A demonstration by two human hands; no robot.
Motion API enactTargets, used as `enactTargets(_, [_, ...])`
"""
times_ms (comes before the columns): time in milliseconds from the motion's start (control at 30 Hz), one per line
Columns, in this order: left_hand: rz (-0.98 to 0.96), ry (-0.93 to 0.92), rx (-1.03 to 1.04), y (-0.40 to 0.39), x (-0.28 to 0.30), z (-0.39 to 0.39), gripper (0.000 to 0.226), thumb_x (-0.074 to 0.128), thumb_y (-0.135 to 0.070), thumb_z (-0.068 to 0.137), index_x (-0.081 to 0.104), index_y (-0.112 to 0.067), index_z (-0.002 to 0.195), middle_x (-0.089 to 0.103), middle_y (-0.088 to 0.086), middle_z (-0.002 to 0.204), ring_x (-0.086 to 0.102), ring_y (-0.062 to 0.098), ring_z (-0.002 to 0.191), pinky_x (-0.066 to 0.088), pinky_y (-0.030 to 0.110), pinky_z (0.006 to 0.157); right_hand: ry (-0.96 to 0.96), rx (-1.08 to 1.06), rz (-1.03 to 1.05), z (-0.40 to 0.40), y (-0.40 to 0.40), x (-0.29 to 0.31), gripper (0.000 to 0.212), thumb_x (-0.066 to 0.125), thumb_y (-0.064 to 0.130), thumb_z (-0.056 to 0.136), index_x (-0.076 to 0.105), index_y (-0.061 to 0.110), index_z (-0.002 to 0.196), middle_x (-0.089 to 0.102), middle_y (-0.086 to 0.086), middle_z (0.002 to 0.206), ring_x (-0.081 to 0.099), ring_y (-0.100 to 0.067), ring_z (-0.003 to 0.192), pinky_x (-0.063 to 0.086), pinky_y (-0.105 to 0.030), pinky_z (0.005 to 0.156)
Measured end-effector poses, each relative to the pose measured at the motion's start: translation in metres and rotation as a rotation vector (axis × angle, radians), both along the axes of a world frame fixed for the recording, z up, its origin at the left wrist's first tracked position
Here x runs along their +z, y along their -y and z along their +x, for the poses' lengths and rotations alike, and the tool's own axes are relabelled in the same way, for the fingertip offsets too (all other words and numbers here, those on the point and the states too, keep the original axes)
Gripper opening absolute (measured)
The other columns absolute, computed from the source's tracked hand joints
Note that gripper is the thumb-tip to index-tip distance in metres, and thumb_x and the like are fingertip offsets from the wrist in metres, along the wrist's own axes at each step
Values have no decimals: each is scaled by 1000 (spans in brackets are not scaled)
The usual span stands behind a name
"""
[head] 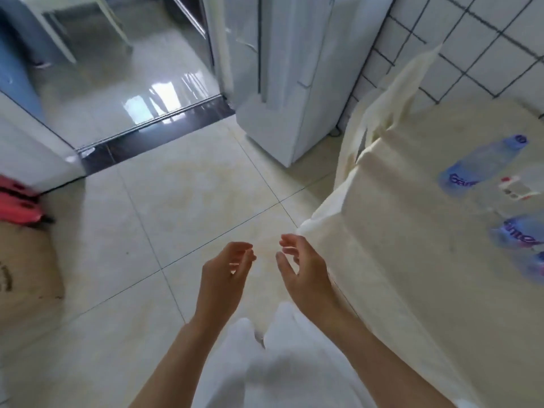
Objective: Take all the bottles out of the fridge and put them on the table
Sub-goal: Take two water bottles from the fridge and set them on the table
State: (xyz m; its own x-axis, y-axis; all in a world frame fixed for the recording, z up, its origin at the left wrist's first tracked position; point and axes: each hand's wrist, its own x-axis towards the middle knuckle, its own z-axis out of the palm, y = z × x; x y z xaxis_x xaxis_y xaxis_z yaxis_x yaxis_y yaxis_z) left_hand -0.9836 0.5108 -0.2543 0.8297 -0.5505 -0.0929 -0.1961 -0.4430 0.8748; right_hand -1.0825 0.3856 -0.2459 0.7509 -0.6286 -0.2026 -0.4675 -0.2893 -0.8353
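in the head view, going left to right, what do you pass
red item on the floor → left hand → right hand → table → blue-capped bottle

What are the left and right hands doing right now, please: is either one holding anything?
Left hand: open, fingers loosely curled, holding nothing.
Right hand: open, fingers loosely curled, holding nothing.

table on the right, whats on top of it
A cream cloth covers the table, hiding its surface. On it stand three clear bottles: one with a blue cap, one with a red-and-white label, and one at the frame edge.
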Motion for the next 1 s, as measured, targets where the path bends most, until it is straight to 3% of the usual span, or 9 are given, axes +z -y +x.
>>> enactTargets(100, [-2,7,124,-28,-3,19,9,61,-16,93,64,-22,99,68,-19,82,67,-6,79,50,7,70,-29,131,-24,37,-19,1,32,52,36,95,48,29,126,57,14,121,53,1,110,37,-1,86])
enactTargets(300, [12,-47,286,-50,-14,80,9,62,-18,93,65,-25,98,71,-16,83,67,-4,80,49,9,68,-43,250,-36,113,-26,-13,30,55,30,94,52,24,123,60,10,118,54,-1,108,41,-13,91])
enactTargets(400, [33,-31,325,-46,-22,137,9,62,-19,93,64,-27,98,70,-17,82,66,-6,81,49,8,66,-63,303,-53,168,-17,-21,29,54,32,94,52,25,122,59,11,115,54,0,103,40,-9,86])
enactTargets(500, [64,-50,327,-36,-24,194,10,61,-19,93,64,-27,98,70,-16,81,67,-3,80,52,12,66,-96,348,-59,219,-3,-21,31,54,32,94,50,23,124,60,8,117,55,-2,105,36,-7,83])
enactTargets(700, [118,-30,260,-13,-8,306,13,61,-19,92,66,-23,104,72,-9,86,67,0,81,54,20,69,-129,407,-83,320,28,-8,34,54,30,94,50,17,126,60,3,120,55,-8,108,40,-18,88])
enactTargets(1000, [167,-71,226,11,-15,423,13,62,-18,93,66,-24,104,69,-13,87,62,-10,81,49,7,66,-157,350,-42,440,52,-10,30,53,33,94,53,19,121,62,5,116,57,-7,107,38,-17,86])
